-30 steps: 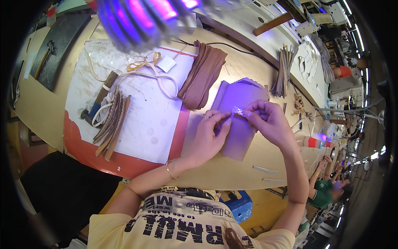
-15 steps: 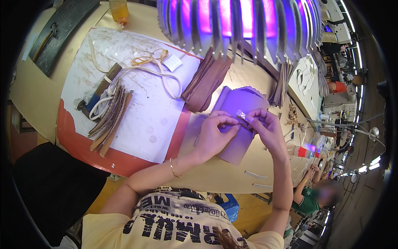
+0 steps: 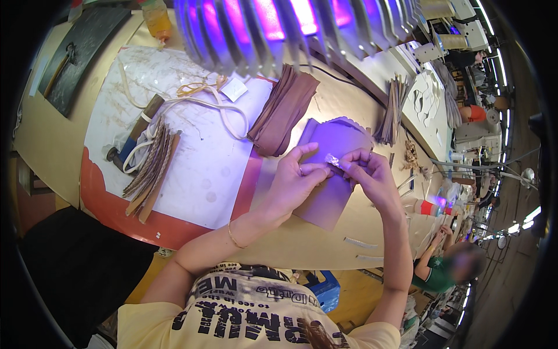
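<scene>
My left hand (image 3: 296, 181) and my right hand (image 3: 370, 174) meet over a flat panel with a scalloped far edge (image 3: 326, 205), which looks purple under the light. Between the right thumb and fingers is a small crumpled piece of shiny foil (image 3: 332, 159). The left thumb points toward the right fingertips and presses against a bent finger, while the left index finger is raised. Anything in that left pinch is too small or hidden to make out. Brown leather strips (image 3: 286, 110) lie in a stack just beyond the panel's left side.
A finned lamp (image 3: 302, 29) glows violet above the table's far side. On the left, a white sheet (image 3: 203, 174) carries a hammer (image 3: 136, 131), braided brown strips (image 3: 152, 168) and pale cords. Thin strips (image 3: 392, 110) stand bundled at right. A co-worker (image 3: 442, 267) sits further right.
My left index finger has lifted away from the pinch. The foil stays in my right fingers. The lamp and table have shifted slightly left in the view.
</scene>
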Motion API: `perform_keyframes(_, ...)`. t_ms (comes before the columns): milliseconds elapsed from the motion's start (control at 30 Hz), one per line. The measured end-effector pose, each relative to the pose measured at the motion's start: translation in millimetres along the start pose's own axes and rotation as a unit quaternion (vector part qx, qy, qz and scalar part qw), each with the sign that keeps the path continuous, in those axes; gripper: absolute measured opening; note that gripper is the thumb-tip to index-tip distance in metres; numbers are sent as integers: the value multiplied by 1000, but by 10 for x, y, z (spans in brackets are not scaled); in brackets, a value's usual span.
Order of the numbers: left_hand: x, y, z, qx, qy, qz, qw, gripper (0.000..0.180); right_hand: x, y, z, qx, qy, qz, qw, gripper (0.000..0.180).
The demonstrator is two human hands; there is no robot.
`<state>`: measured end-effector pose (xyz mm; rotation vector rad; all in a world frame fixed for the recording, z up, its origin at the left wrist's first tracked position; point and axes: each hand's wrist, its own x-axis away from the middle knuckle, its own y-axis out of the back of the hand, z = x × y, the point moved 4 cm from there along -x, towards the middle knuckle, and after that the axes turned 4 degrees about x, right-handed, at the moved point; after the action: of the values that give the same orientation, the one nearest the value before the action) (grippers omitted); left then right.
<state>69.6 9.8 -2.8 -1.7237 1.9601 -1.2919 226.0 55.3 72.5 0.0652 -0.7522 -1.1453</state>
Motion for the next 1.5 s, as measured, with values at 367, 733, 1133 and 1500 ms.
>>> perform_keyframes(367, -31, 7, 37, 6, -2, -1, 1000, 67, -22, 29, -33, -15, -1, -7, 1000, 12)
perform_keyframes(733, -36, 31, 53, 5, 11, -6, 1000, 74, -10, 3, -19, -8, -9, -14, 1000, 12)
perform_keyframes(1133, -58, 41, 80, 21, 23, -8, 999, 72, -2, 5, -13, -9, -16, -11, 1000, 12)
perform_keyframes(1500, -45, 27, 67, 25, 37, -18, 999, 70, 3, -5, -14, 8, -19, -18, 1000, 11)
